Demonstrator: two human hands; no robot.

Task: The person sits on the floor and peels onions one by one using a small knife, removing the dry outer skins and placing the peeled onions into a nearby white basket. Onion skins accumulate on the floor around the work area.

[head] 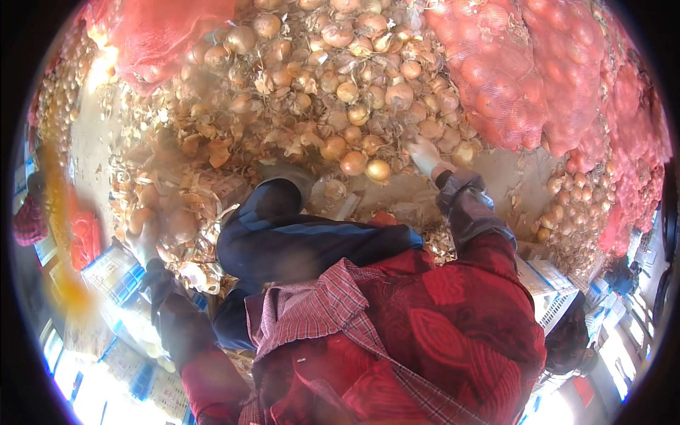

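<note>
My left hand [142, 243] in a pale glove is at the left, beside a white and blue crate [114, 273]. Its fingers are around a brown onion [140, 220], partly blurred. Another onion [182, 226] lies just to the right of it. My right hand [423, 155], also in a pale glove, reaches into the near edge of a large heap of onions [348, 91]. Its fingertips are among onions and dry skins, so whether they grip anything is hidden. A yellow onion [377, 170] sits to the left of that hand.
Red mesh sacks full of onions [494, 79] stand at the upper right. A looser red mesh sack [164, 42] hangs over the heap at the upper left. Loose skins [218, 151] cover the ground. Another person [568, 334] is at the lower right, near a white crate [552, 297].
</note>
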